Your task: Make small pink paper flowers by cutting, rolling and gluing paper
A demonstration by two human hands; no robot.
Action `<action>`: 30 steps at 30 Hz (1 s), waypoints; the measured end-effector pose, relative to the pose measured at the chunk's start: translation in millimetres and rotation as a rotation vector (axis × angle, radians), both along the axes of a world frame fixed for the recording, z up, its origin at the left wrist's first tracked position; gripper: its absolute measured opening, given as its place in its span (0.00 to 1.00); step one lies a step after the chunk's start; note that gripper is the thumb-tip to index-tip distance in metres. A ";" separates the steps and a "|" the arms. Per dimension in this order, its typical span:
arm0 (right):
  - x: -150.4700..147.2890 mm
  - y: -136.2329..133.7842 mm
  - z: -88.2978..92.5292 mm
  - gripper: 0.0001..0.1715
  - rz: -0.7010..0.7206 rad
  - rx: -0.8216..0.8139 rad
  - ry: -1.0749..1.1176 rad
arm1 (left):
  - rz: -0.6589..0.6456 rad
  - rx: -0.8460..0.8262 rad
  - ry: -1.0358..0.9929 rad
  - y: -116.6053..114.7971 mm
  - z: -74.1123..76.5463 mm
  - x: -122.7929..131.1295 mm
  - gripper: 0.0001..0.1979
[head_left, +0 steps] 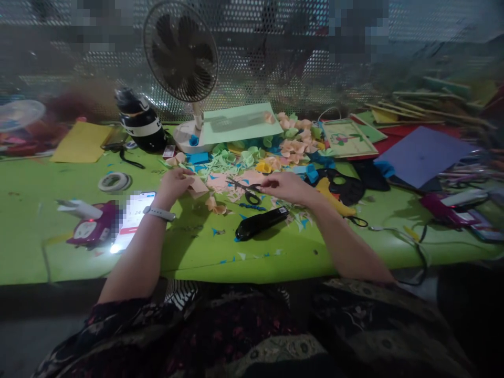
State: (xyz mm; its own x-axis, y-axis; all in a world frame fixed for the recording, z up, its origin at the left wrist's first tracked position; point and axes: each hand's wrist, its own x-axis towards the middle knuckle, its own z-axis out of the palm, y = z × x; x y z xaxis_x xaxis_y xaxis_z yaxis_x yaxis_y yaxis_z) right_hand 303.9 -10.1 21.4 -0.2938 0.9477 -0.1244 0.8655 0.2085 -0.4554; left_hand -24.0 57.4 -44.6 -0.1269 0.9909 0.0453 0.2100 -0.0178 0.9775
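Note:
My left hand (175, 184), with a white watch on the wrist, is closed on a folded piece of pale pink paper (198, 187) on the green table (71, 252). My right hand (285, 186) reaches left over the paper scraps, fingers bent toward the black-handled scissors (249, 191) that lie just in front of them. Whether the fingertips touch the scissors is unclear. A black stapler (260, 223) lies nearer to me, below the right hand. Small pink paper pieces (216, 206) sit between my hands.
A desk fan (183, 58) stands at the back. Folded paper flowers (293, 137) and scraps cover the middle. A lit phone (132, 220), a pink glue gun (92, 223) and a tape roll (114, 182) lie left. Coloured paper sheets (423, 155) and another glue gun (449, 206) lie right.

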 end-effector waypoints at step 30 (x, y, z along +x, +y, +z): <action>-24.8 14.4 -14.0 0.13 0.009 -0.028 -0.408 | -0.090 0.074 -0.554 -24.3 21.5 37.2 0.20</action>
State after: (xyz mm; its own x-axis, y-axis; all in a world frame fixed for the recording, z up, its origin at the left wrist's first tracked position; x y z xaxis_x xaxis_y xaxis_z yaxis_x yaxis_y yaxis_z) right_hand 279.1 4.2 7.4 -0.2238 0.9399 -0.2580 0.9744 0.2098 -0.0807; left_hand 13.2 33.1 -23.0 -0.0664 0.9956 0.0658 -0.3400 -0.0846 0.9366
